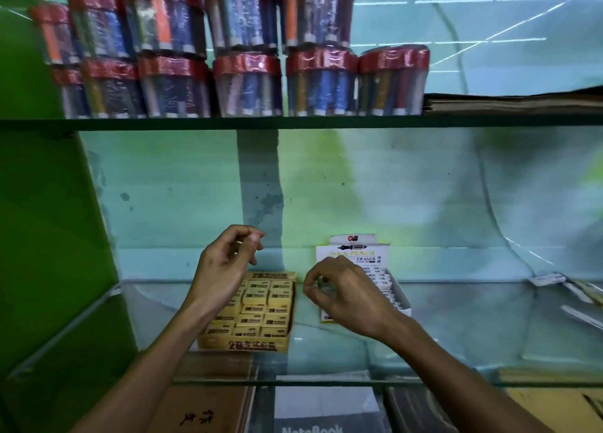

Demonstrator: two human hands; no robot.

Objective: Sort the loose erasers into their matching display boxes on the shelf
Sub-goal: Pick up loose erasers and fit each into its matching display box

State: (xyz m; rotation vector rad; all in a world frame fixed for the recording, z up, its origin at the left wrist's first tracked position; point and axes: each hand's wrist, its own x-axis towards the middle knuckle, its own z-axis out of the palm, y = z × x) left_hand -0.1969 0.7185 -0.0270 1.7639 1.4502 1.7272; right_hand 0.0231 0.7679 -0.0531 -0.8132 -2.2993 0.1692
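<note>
A yellow display box (212, 343) full of yellow erasers (256, 297) stands on the glass shelf (456, 321). To its right stands a white display box (403, 297) with an "ERASER" header card and white erasers in a row. My left hand (225, 263) hovers above the yellow box's back left, fingers curled and thumb against the fingertips; whether anything is pinched there is hidden. My right hand (342, 294) is in front of the white box, its curled fingertips pinching a small eraser (325, 281), mostly hidden.
Shrink-wrapped bundles with red caps (248, 83) fill the upper shelf, beside a stack of brown paper (515, 103). A green panel (49, 237) bounds the left side. Loose packets (548, 279) lie at the shelf's far right. Notebooks (323, 409) lie below the glass.
</note>
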